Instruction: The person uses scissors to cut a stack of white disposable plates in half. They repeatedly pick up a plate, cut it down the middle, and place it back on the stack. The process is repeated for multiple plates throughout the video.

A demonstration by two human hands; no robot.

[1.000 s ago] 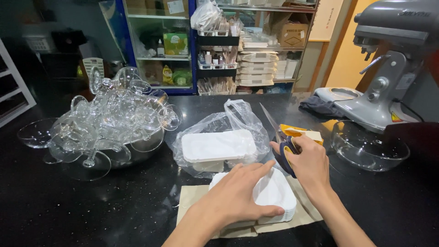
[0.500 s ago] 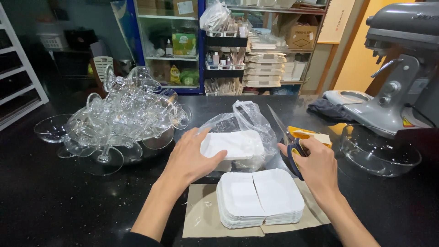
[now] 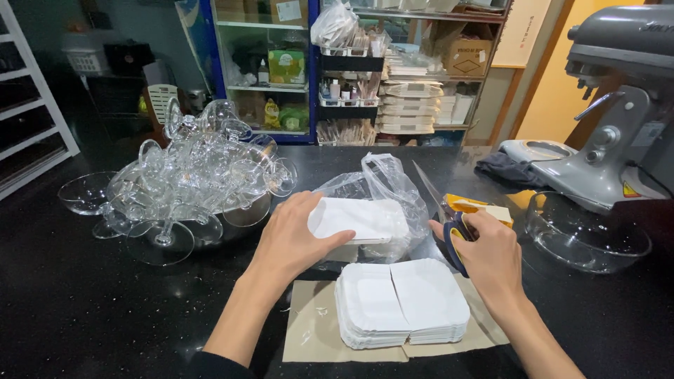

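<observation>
Left hand: our left hand lies palm down with fingers spread loosely, resting on the near left end of the clear plastic bag holding a white block of stacked paper trays; it is not clamped around anything.
Right hand: our right hand is closed around the dark blue handles of the long steel scissors, whose blades point up and away toward the far edge of the counter.
Cut stack: the white stack of square paper trays split down the middle sits on a flat sheet of brown paper near the front edge of the black stone counter, between our two forearms and just short of the bag.
Left side: a metal bowl heaped with clear stemmed glasses stands just beside our left hand, with one clear glass bowl further toward the counter's left edge.
Right side: a wide clear glass mixing bowl sits near our right hand, in front of the grey stand mixer at the right edge; a yellow and white small box lies touching or just behind the scissors.
Open room: the broadest bare stretch of counter is at the front left corner; a narrower strip lies at the front right, beside our right forearm.
Far edge: shelving with boxes and packages stands beyond the counter.
</observation>
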